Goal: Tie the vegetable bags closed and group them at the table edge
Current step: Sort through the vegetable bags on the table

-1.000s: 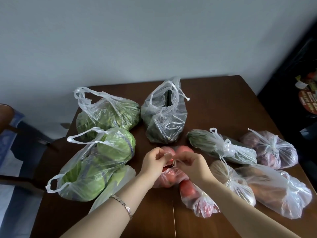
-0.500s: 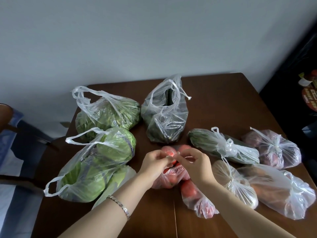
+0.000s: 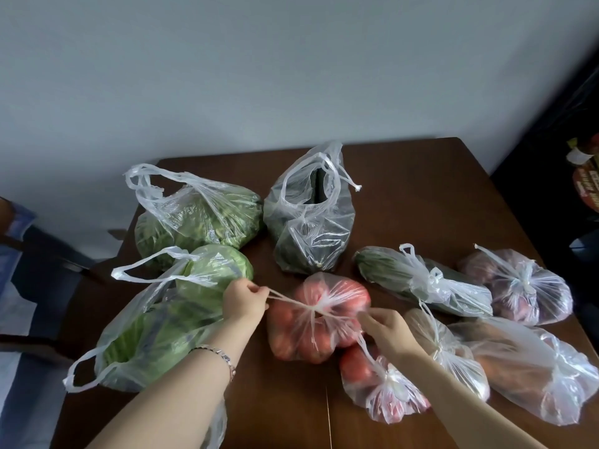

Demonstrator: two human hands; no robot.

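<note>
A dark wooden table [image 3: 405, 202] holds the tomato bag [image 3: 319, 315] at its middle. The left hand [image 3: 241, 303] and right hand [image 3: 387, 328] each pinch a handle, pulling sideways — knot between them (equally near, likely tightening).

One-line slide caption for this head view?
Left hand and right hand pull the handles of the tomato bag apart, tightening its knot on the brown table.

Soft, dim, even light, with faint shadows. The bags' plastic [image 3: 311, 228] shows mild glare. Wide-angle bending curves the edges; the right side falls dark.
</note>
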